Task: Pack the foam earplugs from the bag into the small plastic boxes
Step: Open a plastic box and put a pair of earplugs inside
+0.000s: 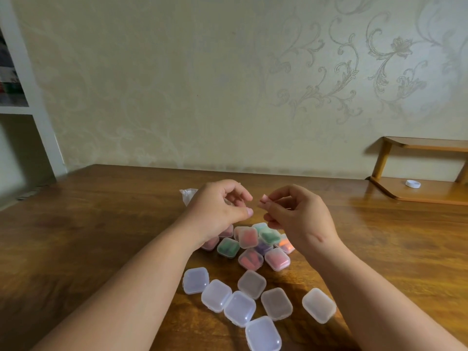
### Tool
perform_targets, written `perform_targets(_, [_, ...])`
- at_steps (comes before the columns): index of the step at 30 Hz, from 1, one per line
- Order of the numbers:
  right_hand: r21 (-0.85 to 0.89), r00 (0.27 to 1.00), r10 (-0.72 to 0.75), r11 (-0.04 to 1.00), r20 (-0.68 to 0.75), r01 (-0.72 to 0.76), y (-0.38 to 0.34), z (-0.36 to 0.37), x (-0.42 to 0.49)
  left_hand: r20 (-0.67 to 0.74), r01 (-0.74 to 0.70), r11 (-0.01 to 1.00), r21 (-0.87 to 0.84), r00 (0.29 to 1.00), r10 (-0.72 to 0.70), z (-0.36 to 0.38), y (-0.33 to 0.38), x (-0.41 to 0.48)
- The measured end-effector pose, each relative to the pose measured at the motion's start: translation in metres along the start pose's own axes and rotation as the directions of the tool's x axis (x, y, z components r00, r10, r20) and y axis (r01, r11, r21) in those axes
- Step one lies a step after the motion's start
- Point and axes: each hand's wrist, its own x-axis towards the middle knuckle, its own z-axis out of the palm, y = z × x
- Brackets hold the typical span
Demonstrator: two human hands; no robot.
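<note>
Where the view fails: plastic bag (188,196) mostly behind left hand (217,211).
Grips: right hand (296,216) and left hand curled; contents unclear.
Writing: shelf items (10,72) blurred, unreadable.

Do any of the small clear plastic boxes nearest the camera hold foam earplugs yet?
No, the near group of small clear plastic boxes looks empty; coloured earplugs show only in the boxes farther back.

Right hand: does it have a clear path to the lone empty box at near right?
Probably yes. The empty box lies apart from the other empty boxes with nothing on it, and the right hand hangs above the table just beyond it. Whether its fingers already hold something is unclear.
</note>
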Motion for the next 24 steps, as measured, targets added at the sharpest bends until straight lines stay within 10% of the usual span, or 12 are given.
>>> perform_targets(9, [-0.06,0.997,-0.034,0.998,-0.071,0.03,0.004,-0.002,0.004,0.613,-0.241,0.886,0.396,0.788,-0.059,-0.005,0.017,-0.013])
perform_targets(15, [-0.02,0.997,-0.004,1.0,-0.076,0.002,0.003,-0.003,0.003,0.713,-0.292,0.838,0.462,0.684,-0.154,-0.002,0.02,-0.014])
perform_targets(24, [-0.053,0.997,-0.021,0.998,-0.076,0.017,0.003,-0.004,0.005,0.686,-0.276,0.887,0.37,0.725,-0.06,-0.006,0.015,-0.011])
